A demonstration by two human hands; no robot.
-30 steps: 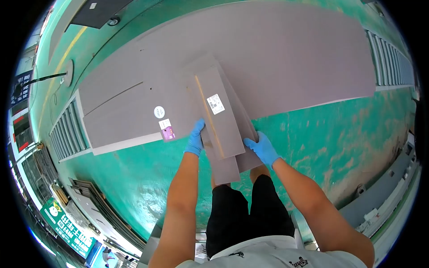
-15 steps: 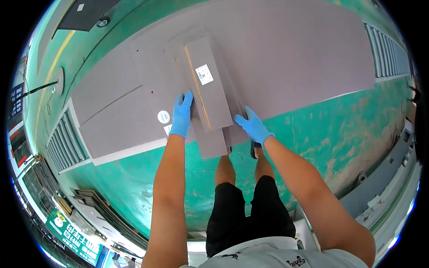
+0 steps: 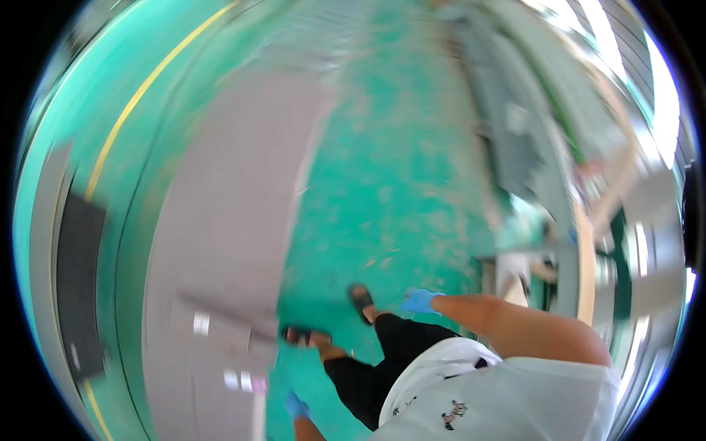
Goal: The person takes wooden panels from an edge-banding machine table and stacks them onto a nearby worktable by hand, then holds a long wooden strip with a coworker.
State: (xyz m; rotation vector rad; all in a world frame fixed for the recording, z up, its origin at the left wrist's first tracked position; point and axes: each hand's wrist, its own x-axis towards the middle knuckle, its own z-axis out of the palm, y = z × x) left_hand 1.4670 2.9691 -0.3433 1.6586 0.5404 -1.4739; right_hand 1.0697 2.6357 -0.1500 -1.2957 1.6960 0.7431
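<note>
My left hand [image 3: 296, 405], in a blue glove, hangs low beside the near edge of the long grey-brown work surface [image 3: 228, 169]. Motion blur smears its fingers, and no held item shows there. On the other side of my body, my right hand [image 3: 421, 300], also blue-gloved, is over the green floor, fingers loosely extended and nothing visible in it. The grey-brown box [image 3: 220, 317] with a white label [image 3: 201, 323] lies on the work surface, apart from both hands. More pale labels [image 3: 239, 380] show nearer the edge, blurred.
Green floor [image 3: 375, 198] runs ahead between the work surface and a blurred grey bench or rack [image 3: 515, 140] on the right. A wooden edge [image 3: 585, 272] stands close to my right arm. Far left are a dark panel [image 3: 79, 287] and a yellow floor line [image 3: 121, 121].
My view and body have turned right, so the work surface now lies to my left. Both hands have come away from the box, which stays on the surface.
</note>
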